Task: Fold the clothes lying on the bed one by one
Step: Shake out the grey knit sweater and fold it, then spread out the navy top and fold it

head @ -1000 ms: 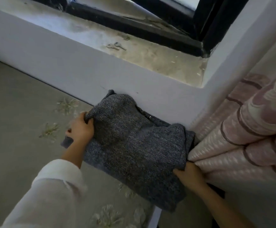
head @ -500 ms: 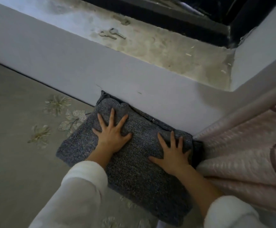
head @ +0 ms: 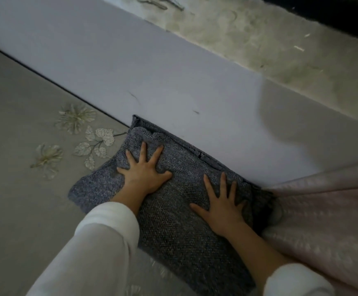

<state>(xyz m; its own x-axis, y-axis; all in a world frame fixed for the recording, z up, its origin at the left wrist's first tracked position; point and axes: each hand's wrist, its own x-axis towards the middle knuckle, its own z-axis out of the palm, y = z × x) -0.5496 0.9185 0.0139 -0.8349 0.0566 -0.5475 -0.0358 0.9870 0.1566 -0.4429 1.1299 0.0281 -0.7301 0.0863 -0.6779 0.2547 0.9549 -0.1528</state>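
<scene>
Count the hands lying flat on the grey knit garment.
2. The left hand presses the grey knit garment near the white wall. The right hand lies flat on it further right, close to the pink fabric. No other hand shows.

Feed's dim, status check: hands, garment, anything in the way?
Left hand, right hand open, pressing flat on folded grey knit garment. Pink quilted bedding abuts it beside right hand.
</scene>
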